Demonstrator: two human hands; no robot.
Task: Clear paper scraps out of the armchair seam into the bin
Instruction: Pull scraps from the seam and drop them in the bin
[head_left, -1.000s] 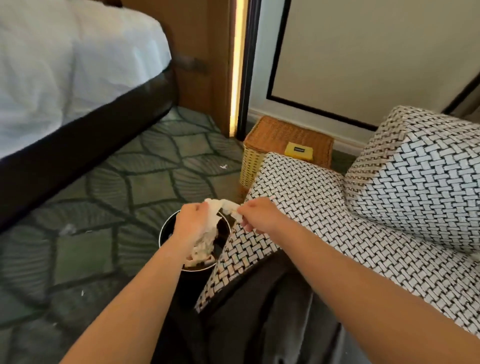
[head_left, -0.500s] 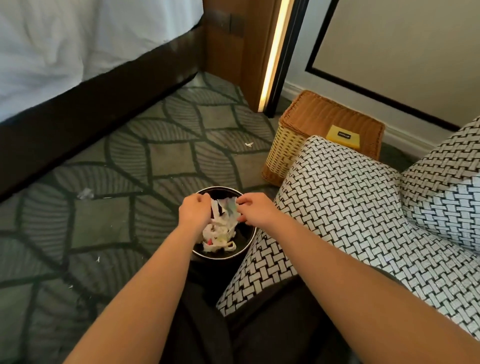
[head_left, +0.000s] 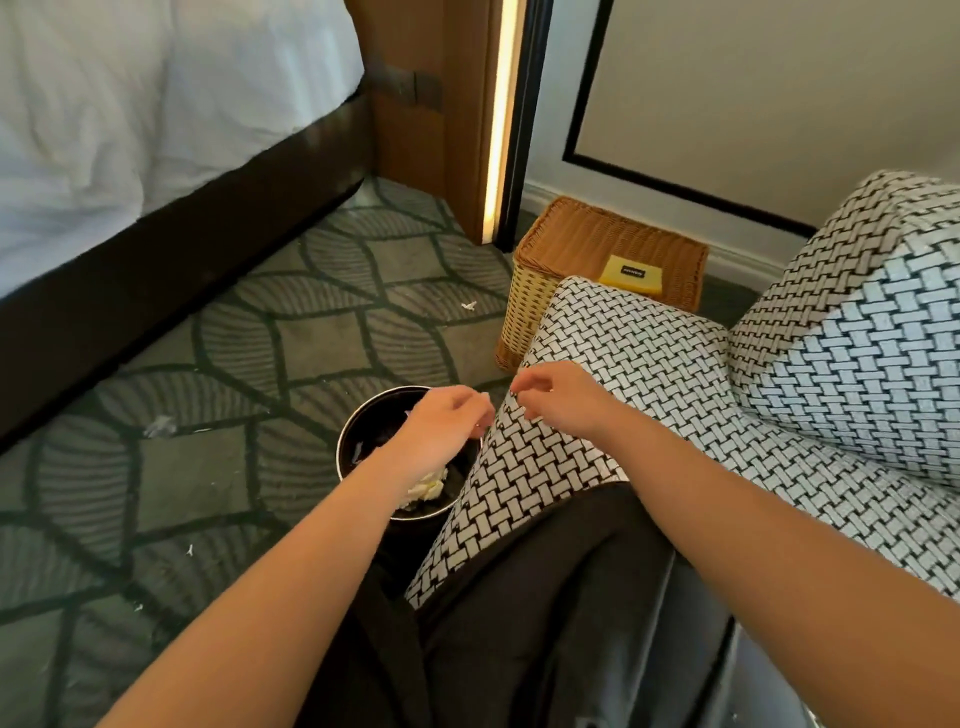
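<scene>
A round black bin stands on the carpet against the front of the black-and-white woven armchair. Crumpled white paper scraps lie inside it, partly hidden by my left forearm. My left hand hovers over the bin's mouth with loosely curled fingers and nothing in it. My right hand is over the armchair's front corner, just right of the bin, fingers apart and holding nothing. The armchair seam is not clearly in view.
A wicker basket with a yellow pad on its lid stands behind the armchair. Small paper bits and a tissue scrap lie on the patterned carpet. A bed with a dark frame fills the left. Dark clothing covers my lap.
The bunch of paper scraps held between both hands has dropped into the bin. Both hands have let go and moved apart above the rim.
</scene>
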